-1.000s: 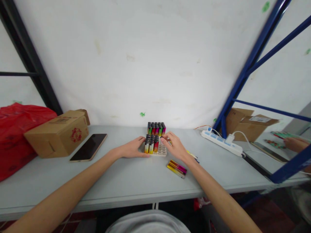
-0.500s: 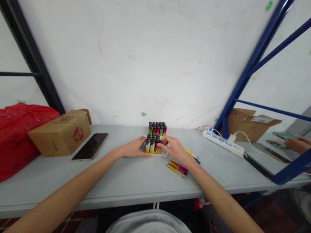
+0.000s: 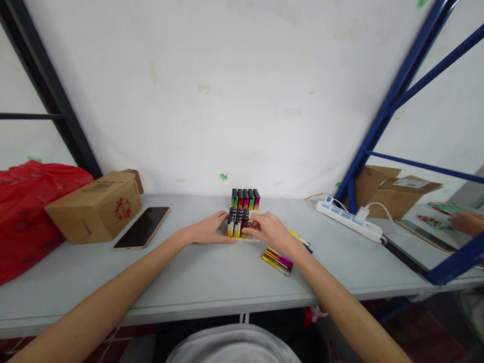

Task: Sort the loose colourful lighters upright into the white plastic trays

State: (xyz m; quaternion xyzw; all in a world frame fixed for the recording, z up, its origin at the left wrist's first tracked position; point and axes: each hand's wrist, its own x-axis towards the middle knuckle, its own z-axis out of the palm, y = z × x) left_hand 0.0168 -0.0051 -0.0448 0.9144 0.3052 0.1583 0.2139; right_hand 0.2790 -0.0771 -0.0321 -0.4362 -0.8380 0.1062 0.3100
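Observation:
Upright lighters [image 3: 237,228] with black tops stand in rows in a white tray [image 3: 254,240]. My left hand [image 3: 207,230] is curved around the tray's left side, thumb along its front edge and fingers bent behind, gripping it. On the right side, my right hand [image 3: 269,231] pinches a lighter [image 3: 245,233] at the end of the front row; its fingers partly hide that lighter and the tray. Close to my right forearm lie several loose lighters [image 3: 277,261] in yellow and magenta, and beyond them yellow and blue ones [image 3: 299,238], partly covered by the arm.
Behind the tray stands another block of lighters [image 3: 245,199]. A phone [image 3: 142,228], a cardboard box [image 3: 96,207] and a red bag [image 3: 34,212] are at left. To the right are a power strip [image 3: 348,220], a blue frame [image 3: 389,108] and another person's hand [image 3: 467,223].
My right hand has lowered slightly, with the pinched lighter now sitting lower beside the front row. My left hand stays at the tray. The view has shifted a little.

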